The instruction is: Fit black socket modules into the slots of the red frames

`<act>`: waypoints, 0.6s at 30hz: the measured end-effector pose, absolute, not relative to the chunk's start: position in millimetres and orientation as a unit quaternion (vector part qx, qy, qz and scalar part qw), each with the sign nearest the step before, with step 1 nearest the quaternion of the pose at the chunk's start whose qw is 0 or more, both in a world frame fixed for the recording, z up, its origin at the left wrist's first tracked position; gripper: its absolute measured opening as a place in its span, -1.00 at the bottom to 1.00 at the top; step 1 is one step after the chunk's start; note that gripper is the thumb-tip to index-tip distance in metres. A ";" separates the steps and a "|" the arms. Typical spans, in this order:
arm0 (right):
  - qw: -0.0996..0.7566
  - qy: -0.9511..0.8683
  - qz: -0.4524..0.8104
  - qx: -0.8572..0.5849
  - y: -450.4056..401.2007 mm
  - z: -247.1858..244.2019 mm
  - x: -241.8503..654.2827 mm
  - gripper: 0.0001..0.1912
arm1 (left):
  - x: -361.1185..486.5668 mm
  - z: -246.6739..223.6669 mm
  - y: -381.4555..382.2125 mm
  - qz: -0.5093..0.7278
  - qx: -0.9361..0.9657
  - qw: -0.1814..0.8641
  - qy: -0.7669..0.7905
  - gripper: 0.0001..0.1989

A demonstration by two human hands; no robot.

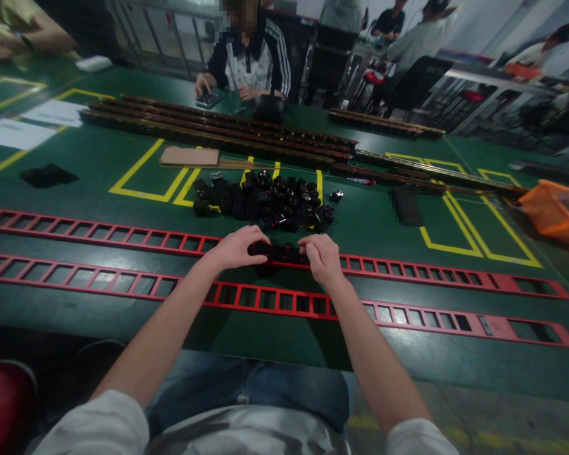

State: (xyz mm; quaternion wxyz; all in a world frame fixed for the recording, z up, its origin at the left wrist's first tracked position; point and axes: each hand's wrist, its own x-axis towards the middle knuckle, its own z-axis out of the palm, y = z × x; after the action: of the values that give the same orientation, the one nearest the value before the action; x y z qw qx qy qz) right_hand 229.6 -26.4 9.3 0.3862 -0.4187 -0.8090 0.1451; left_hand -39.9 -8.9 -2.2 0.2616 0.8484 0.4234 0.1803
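My left hand [237, 248] is at the far red slotted frame [196, 244], its thumb and fingers curved round a small black block-like module [259, 249]. Further black modules [284, 254] sit in the frame's openings between my two hands. Against the right end of that row, my right hand [323, 256] has its fingers curled closed at the frame; what they pinch is hidden. Closer to me lies a second red slotted frame [275, 300], parallel to the first. Just beyond my hands is a heap of loose black modules [265, 199], some with shiny metal parts.
Long dark rails [218, 129] lie across the table behind the heap. A cardboard piece [189, 157], a dark pouch-like item [48, 175] and white papers [19, 133] are to the left. An orange bag [557, 212] stands at right. A person [251, 57] sits opposite.
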 end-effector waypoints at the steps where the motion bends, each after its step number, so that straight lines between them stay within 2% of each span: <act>1: 0.386 -0.809 0.146 -0.420 -26.5 9.2 229.6 -0.66 | -40.0 -2.0 -9.1 0.181 0.848 0.261 0.424 -0.67; 18: 0.415 -0.774 0.133 -0.458 -25.8 8.9 228.7 -0.70 | -40.0 -3.0 -9.9 0.184 0.850 0.254 0.423 -0.71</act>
State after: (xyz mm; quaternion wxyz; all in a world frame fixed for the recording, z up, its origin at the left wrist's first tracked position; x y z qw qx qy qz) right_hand 228.7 -25.8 8.9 0.4154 -0.4584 -0.7744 0.1326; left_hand -40.0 -9.9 -3.0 0.2540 0.8503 0.4228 0.1837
